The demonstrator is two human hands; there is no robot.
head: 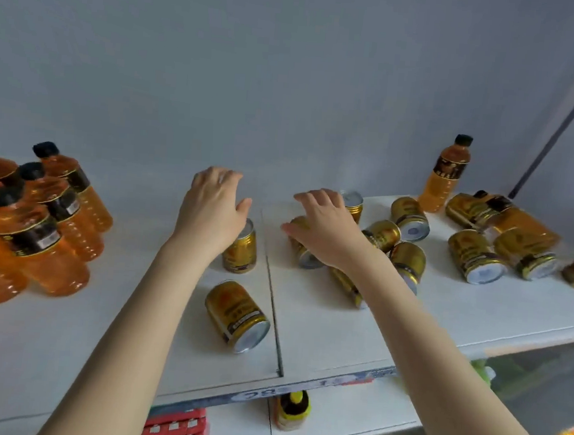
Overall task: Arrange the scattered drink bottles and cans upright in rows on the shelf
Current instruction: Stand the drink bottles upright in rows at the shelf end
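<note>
Head view: right hand (325,232) covers a toppled can (304,257).

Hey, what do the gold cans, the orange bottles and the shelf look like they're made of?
Gold cans: likely metal, with glossy printed gold sides and bare silvery ends.
Orange bottles: apparently clear plastic, with ribbed walls that the orange liquid shows through.
Shelf: white matte board, perhaps painted metal or laminate; cannot tell which.

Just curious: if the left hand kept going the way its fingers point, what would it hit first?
Likely the back wall: only bare shelf lies ahead of the left hand. The upright can sits by its thumb.
</note>
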